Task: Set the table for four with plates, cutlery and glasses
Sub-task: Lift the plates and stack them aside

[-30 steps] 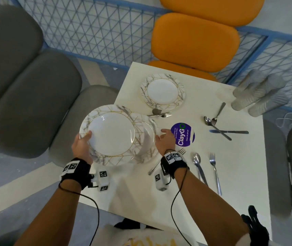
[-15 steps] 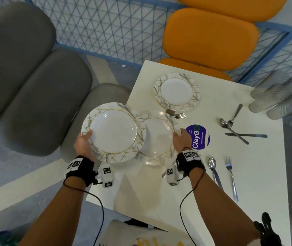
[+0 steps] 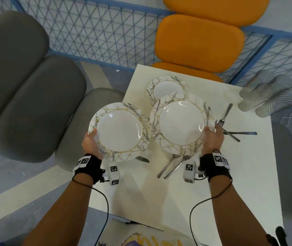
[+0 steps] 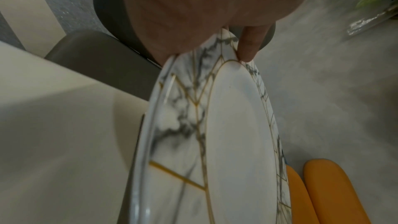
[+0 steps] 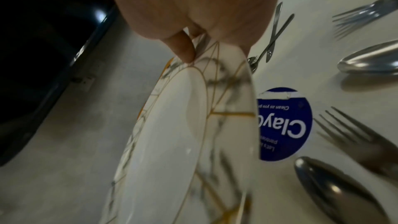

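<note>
My left hand (image 3: 91, 139) grips the near-left rim of a white plate (image 3: 119, 129) with grey marbling and gold lines, held over the table's left edge. In the left wrist view the thumb (image 4: 247, 45) lies on that plate's (image 4: 232, 142) rim. A matching plate (image 3: 181, 122) is gripped at its right rim by my right hand (image 3: 211, 137) above the table's middle. A further marbled rim (image 3: 193, 97) shows just behind it. In the right wrist view this plate (image 5: 183, 134) hangs tilted. A third plate (image 3: 159, 86) lies flat at the far left corner.
On the white table (image 3: 212, 192), crossed cutlery (image 3: 230, 133) lies right of my right hand, and more handles (image 3: 170, 167) stick out under the right plate. Several ribbed glasses (image 3: 266, 96) stand at the far right corner. An orange chair (image 3: 198, 41) and grey chairs (image 3: 35, 103) surround it.
My right hand has drawn a plate out from under the left-hand plate and carried it rightward and up over the table's middle, hiding the purple sticker. The left plate stayed about where it was.
</note>
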The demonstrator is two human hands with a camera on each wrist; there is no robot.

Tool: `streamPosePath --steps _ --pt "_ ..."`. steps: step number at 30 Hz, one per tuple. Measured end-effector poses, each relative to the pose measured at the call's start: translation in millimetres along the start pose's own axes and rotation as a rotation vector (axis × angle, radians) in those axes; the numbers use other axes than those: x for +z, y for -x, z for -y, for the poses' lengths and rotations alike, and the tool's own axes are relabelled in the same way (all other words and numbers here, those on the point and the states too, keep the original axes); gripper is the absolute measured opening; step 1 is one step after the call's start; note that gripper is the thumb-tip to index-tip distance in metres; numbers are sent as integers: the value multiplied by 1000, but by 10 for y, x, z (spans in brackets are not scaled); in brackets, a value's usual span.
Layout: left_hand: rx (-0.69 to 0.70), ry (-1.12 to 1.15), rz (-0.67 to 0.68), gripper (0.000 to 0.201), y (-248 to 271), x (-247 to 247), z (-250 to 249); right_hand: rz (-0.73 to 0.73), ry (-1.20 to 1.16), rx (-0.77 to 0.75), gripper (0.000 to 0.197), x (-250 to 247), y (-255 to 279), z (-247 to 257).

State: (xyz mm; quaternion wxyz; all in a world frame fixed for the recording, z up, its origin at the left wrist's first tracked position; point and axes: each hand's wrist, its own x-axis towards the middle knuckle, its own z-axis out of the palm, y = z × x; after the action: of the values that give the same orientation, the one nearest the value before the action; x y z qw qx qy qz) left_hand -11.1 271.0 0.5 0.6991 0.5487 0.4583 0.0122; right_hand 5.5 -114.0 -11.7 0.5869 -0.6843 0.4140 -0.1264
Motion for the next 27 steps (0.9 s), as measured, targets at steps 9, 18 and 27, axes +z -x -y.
streamPosePath --steps 9,18,27 --pt "-149 88 140 50 -3 210 371 272 240 -153 31 359 391 35" --pt "-215 143 256 53 318 376 349 463 415 -220 43 520 573 56" --pt "-99 49 368 37 385 493 419 399 397 -133 49 596 547 -35"
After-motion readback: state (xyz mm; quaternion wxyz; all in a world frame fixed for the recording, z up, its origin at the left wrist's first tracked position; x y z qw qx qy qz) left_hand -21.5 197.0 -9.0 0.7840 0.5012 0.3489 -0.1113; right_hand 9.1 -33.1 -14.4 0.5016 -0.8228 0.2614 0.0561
